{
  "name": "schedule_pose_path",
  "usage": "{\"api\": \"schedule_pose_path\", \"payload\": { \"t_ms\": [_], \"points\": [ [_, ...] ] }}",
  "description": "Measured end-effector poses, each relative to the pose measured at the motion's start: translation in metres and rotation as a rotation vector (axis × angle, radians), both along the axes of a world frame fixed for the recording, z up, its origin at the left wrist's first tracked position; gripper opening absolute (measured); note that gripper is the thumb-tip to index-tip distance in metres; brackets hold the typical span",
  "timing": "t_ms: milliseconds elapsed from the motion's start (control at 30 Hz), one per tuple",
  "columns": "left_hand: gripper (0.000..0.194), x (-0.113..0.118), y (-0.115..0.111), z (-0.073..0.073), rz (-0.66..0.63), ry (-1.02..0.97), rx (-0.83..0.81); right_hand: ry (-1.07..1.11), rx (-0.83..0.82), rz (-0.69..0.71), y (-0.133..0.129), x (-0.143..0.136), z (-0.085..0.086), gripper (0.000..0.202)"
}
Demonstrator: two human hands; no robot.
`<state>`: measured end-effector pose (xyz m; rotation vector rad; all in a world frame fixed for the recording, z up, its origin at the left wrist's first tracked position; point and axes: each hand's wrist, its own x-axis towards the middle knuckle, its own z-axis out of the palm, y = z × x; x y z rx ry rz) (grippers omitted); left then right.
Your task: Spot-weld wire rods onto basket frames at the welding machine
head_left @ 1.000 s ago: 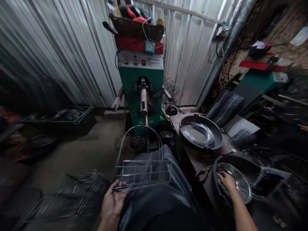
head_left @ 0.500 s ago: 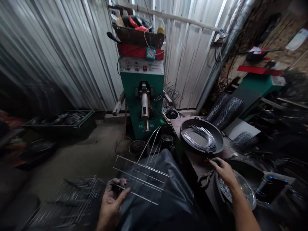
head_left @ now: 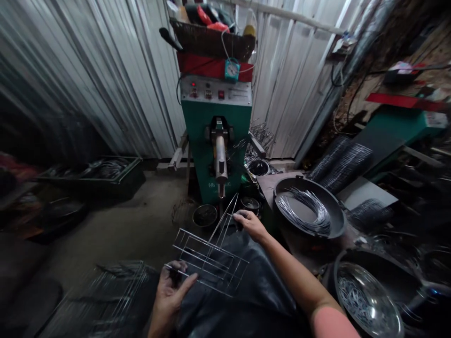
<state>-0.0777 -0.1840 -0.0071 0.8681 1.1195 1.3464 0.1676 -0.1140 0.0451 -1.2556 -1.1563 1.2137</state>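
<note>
My left hand (head_left: pixel 174 291) is closed on the near edge of a wire rack (head_left: pixel 211 258), a shallow frame of thin metal rods with a long narrow handle pointing away from me. The rack hangs tilted above the dark apron (head_left: pixel 246 281) over my lap. My right hand (head_left: pixel 252 224) is at the rack's handle, thumb and fingers pinched on a short piece of wire (head_left: pixel 229 214) that lies across the handle rods. Beyond the handle stands a green welding machine (head_left: pixel 197 136), its lower electrode (head_left: pixel 221 188) above the handle's far tip.
On the right table, a black pan (head_left: pixel 278 213) holds a coil of wire (head_left: pixel 326 213), and a metal bowl (head_left: pixel 391 305) holds small wire pieces. Stacked wire racks (head_left: pixel 116 286) stand at lower left. Round containers (head_left: pixel 205 216) sit below the machine. A green bin (head_left: pixel 127 180) is further left.
My right hand has moved left from above the table to the rack's handle, bringing the short wire. My left hand keeps its hold on the rack. The view has shifted slightly.
</note>
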Motion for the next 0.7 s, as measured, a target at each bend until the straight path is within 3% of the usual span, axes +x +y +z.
{"api": "schedule_pose_path", "payload": {
  "t_ms": [400,700],
  "points": [
    [0.037,-0.010,0.038,-0.005,-0.049,-0.032,-0.095,0.088,-0.054,-0.018,0.022,-0.009,-0.015,0.035],
    [0.036,-0.004,0.058,-0.003,-0.065,-0.010,-0.076,0.191,-0.036,-0.139,0.036,-0.016,-0.034,0.037]
  ]
}}
